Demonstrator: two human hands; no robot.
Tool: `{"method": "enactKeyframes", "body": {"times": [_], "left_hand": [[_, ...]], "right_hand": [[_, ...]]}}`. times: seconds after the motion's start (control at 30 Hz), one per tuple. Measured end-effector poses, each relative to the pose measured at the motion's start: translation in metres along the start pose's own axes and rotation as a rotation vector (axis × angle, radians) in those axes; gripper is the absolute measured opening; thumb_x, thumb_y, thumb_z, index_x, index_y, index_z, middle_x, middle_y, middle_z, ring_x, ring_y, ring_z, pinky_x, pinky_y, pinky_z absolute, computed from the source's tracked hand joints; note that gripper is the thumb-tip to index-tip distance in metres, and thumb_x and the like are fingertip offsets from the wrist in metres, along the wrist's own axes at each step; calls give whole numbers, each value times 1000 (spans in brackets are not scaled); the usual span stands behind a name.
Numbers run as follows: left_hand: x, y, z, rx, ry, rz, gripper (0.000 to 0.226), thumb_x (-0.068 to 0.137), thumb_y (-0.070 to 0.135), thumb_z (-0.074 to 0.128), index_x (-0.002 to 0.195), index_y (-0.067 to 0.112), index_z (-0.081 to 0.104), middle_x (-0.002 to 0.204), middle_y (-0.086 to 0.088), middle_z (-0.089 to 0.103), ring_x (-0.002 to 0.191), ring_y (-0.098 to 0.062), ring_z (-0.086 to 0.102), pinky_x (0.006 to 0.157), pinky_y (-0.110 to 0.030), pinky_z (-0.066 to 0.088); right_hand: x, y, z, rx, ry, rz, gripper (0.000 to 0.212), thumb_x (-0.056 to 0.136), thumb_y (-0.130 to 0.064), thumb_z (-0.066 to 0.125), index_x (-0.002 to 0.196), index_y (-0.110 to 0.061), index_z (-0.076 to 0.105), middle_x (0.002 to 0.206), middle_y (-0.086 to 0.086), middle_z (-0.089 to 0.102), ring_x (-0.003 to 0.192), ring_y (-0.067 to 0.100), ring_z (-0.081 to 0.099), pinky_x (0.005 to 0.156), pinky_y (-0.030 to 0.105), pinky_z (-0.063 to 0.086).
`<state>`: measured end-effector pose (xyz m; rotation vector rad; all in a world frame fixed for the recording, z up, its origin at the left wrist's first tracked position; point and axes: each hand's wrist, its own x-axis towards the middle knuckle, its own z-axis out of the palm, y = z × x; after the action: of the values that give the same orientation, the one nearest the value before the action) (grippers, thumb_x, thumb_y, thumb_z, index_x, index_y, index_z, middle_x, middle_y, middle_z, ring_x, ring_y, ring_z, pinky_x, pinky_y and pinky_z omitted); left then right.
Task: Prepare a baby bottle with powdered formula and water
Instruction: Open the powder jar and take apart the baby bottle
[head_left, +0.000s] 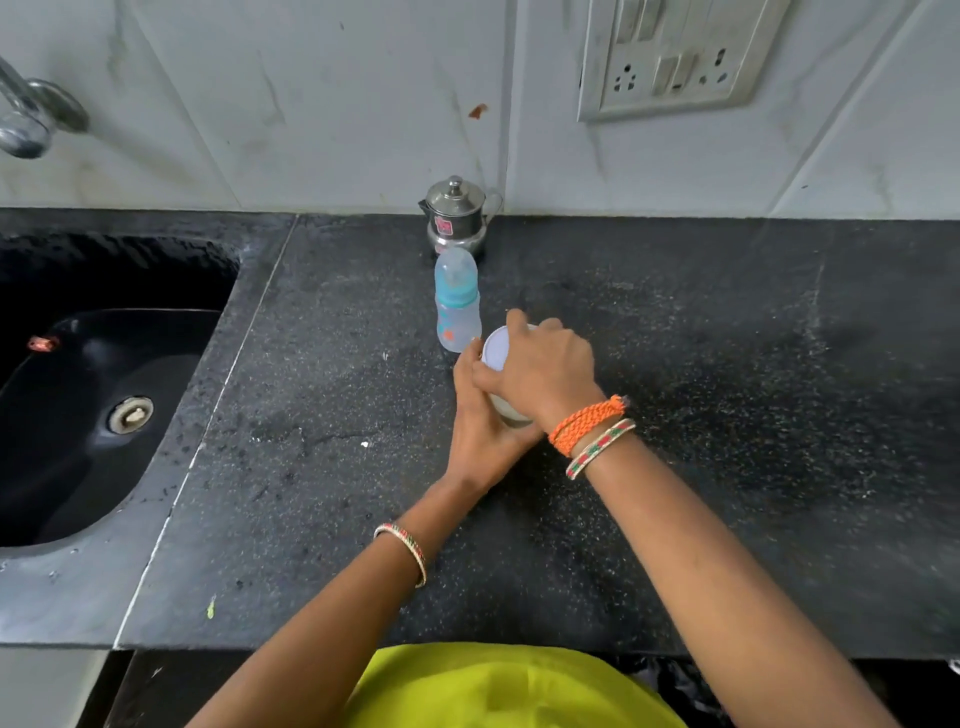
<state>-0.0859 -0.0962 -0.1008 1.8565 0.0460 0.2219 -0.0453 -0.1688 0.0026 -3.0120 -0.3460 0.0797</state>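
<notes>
A clear baby bottle (457, 301) with a blue collar and a capped teat stands upright on the black counter (727, 415). Just right of it sits a small jar of powder with a white lid (494, 347). My left hand (480, 415) wraps the jar's body from the left. My right hand (545, 371) grips the lid from above, fingers curled over its rim. The jar's lower part (511, 415) shows pale between both hands; the rest is hidden.
A small steel lidded pot (457, 215) stands behind the bottle against the tiled wall. A black sink (93, 395) with a drain lies at the left, a tap (28, 114) above it. A socket panel (675, 57) is on the wall.
</notes>
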Motion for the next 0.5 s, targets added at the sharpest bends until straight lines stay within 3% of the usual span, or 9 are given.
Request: {"method": "enactKeyframes", "body": {"times": [0.1, 0.2, 0.33, 0.5], "left_hand": [[1, 5, 0, -35, 52, -26, 95, 61, 54, 77, 139, 20, 35, 135, 8, 47, 124, 1, 47, 101, -21, 42], [11, 4, -4, 5, 71, -26, 81, 55, 46, 85, 127, 24, 52, 123, 18, 56, 113, 1, 55, 93, -34, 51], [10, 3, 1, -15, 125, -30, 81, 54, 34, 87, 124, 33, 46, 115, 13, 63, 107, -4, 61, 90, -35, 53], [19, -4, -16, 39, -43, -1, 77, 53, 36, 87, 118, 33, 46, 109, 13, 65, 103, 1, 62, 87, -29, 53]], "right_hand": [[2, -1, 1, 21, -34, -7, 66, 85, -58, 51, 132, -13, 39, 117, 19, 53, 104, 34, 56, 72, 34, 37], [8, 6, -9, 38, -148, -88, 66, 84, -56, 54, 133, -15, 37, 120, 19, 50, 107, 37, 54, 79, 37, 41], [14, 10, -19, 17, -269, -193, 62, 82, -45, 59, 134, -20, 35, 123, 16, 41, 106, 40, 53, 77, 40, 39], [13, 22, -21, -30, -364, -467, 51, 78, -23, 62, 123, -38, 42, 125, 4, 33, 106, 30, 38, 87, 43, 34]]}}
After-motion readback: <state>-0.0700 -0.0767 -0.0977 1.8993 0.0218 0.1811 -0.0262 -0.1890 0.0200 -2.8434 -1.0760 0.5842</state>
